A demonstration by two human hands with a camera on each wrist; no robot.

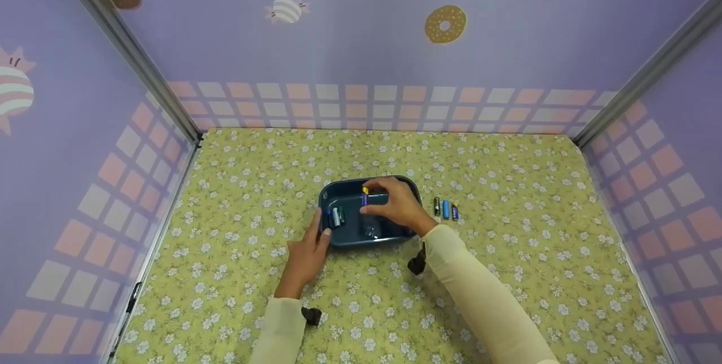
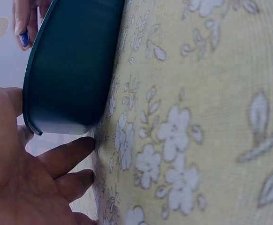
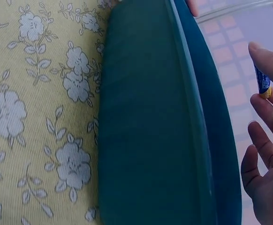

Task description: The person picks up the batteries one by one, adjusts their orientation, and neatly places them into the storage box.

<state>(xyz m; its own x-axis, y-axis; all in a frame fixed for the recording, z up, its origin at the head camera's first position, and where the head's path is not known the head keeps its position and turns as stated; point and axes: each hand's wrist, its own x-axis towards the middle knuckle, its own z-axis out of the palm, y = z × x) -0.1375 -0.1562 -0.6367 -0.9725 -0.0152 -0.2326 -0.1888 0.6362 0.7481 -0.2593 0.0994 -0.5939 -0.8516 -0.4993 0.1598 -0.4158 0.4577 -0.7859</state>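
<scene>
My right hand (image 1: 397, 203) is over the dark teal tray (image 1: 361, 240). Between thumb and fingertips it pinches a blue battery with a yellow end (image 1: 365, 197); in the right wrist view this battery (image 3: 263, 83) hangs above the tray's rim, the other fingers spread. At the tray's left front corner my left hand (image 1: 307, 252) rests, its fingers fairly straight against the outside. In the left wrist view, the left hand's thumb (image 2: 14, 101) touches the rim. Several batteries (image 1: 337, 216) lie side by side inside the tray's left end.
Right of the tray, a dark battery (image 1: 436, 206), a light blue one (image 1: 446, 209) and a dark blue one (image 1: 454, 211) lie in a row on the flowered cloth (image 1: 507, 183). Purple walls (image 1: 361, 42) enclose the back and both sides.
</scene>
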